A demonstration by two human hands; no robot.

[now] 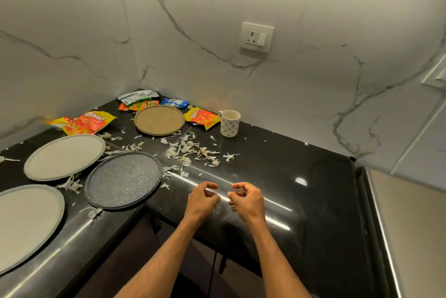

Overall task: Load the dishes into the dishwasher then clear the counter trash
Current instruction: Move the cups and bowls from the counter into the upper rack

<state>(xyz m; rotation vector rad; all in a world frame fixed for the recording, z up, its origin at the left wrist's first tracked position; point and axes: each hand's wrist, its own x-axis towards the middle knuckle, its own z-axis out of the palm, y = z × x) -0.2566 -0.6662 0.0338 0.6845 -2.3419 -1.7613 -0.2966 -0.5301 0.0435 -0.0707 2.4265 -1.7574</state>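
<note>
On the black corner counter [301,165] lie a dark speckled plate [123,180], two pale grey plates [65,156] [26,222] to the left, and a brown plate [159,120] near the corner. A white patterned mug [229,123] stands upright by the back wall. Snack wrappers [84,122] [201,117] [140,100] and scattered pale peels [190,150] litter the surface. My left hand [202,201] and my right hand [246,200] hover side by side over the counter's front edge, fingers loosely curled, holding nothing.
Marble walls enclose the corner, with a socket [257,36] above the mug. Dark cabinet doors [193,261] sit under the counter. A pale surface [415,237] borders the counter on the right.
</note>
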